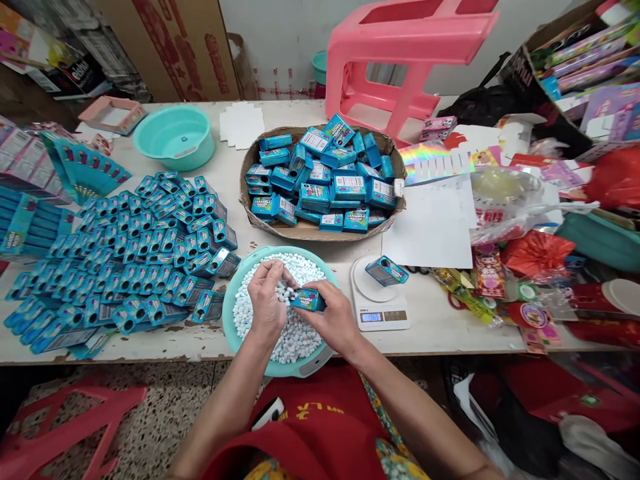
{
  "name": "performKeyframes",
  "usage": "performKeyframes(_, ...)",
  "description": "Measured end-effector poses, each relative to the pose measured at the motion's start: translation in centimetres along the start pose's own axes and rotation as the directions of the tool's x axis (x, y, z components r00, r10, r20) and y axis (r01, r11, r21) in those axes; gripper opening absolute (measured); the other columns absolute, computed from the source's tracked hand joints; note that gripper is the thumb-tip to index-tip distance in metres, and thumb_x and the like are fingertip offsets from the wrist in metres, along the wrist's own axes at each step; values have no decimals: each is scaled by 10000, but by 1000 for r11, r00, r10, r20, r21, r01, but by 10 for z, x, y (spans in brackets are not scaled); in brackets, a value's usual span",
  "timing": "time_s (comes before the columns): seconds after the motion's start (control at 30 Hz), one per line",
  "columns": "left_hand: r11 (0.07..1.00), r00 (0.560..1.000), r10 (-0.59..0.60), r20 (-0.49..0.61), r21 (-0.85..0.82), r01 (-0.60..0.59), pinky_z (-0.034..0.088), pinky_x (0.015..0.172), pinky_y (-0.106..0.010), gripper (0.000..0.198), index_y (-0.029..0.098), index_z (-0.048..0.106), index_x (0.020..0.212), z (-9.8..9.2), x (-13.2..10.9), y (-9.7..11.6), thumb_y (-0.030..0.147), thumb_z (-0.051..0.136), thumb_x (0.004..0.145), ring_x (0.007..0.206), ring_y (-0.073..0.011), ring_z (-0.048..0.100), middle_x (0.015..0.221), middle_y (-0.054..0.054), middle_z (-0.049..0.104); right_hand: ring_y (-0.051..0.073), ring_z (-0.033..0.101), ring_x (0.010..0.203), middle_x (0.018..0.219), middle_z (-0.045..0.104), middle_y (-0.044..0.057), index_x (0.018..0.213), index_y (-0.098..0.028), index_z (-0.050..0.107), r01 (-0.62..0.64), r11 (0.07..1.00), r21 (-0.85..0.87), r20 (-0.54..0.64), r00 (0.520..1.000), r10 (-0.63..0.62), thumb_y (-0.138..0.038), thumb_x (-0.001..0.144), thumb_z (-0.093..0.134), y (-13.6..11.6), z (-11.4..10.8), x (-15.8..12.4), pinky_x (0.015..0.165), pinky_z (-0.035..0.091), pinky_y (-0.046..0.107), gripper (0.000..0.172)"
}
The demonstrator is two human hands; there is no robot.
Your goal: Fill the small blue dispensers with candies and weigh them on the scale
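A turquoise basin (231, 331) full of small white candies (305, 343) stands at the table's front edge. Above it my right hand (336, 313) grips a small blue candy box (308, 299) lying on its side, its end toward my left hand. Curled fingers of my left hand (269, 297) hold several white candies (286, 293) close to the box's end. Right of the basin is a white digital scale (383, 317), with another blue box (387, 271) lying tilted on its plate.
Many blue boxes with round holes (145, 260) cover the table's left. Behind the basin, a cardboard tray (320, 235) holds a heap of blue boxes. An empty turquoise basin (175, 137) and a pink stool (410, 47) stand farther back. White paper (430, 227) and packaged sweets (490, 270) lie rightward.
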State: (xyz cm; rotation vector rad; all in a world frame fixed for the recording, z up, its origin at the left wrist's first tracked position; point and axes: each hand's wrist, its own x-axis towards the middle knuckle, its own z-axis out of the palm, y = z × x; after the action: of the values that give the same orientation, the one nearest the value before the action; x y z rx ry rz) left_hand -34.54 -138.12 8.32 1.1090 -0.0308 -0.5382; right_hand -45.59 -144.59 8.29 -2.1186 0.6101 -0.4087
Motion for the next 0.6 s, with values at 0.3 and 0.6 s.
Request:
performKeyframes(0.3, 1000, 999, -18, 39, 5, 18, 419, 561, -220, 153, 166, 531, 726, 7, 0, -2, 278, 604, 801, 520, -92, 507, 560, 34, 510, 222, 596, 931, 953, 646, 28, 981, -227, 603, -59, 998, 3, 22, 998, 59, -217, 706, 734, 1, 1, -2, 809, 458, 337, 305)
performKeyframes(0.6, 994, 992, -84, 96, -59, 90, 393, 487, -224, 134, 176, 561, 789, 11, -10, 9, 305, 585, 816, 457, -95, 458, 505, 46, 458, 197, 595, 932, 959, 645, 21, 994, -225, 611, -54, 994, 96, -8, 998, 55, -187, 716, 723, -1, 0, -3, 839, 461, 331, 302)
